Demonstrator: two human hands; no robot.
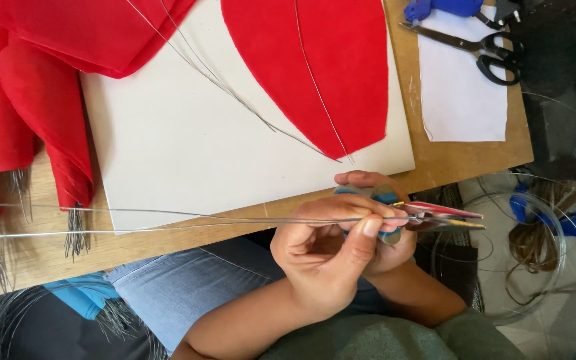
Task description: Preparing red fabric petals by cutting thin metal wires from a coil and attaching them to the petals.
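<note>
At lower centre, the left hand (321, 250) pinches thin, springy wires (168, 223) near their ends, while the right hand (385, 220), partly hidden, apparently closes pliers (445, 217) on them.

No packages, labels, signs or screens visible, as far as the view shows

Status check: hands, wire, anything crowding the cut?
Left hand pinches thin wires. Right hand grips pliers at wire ends. Red petal and white board lie clear.
</note>
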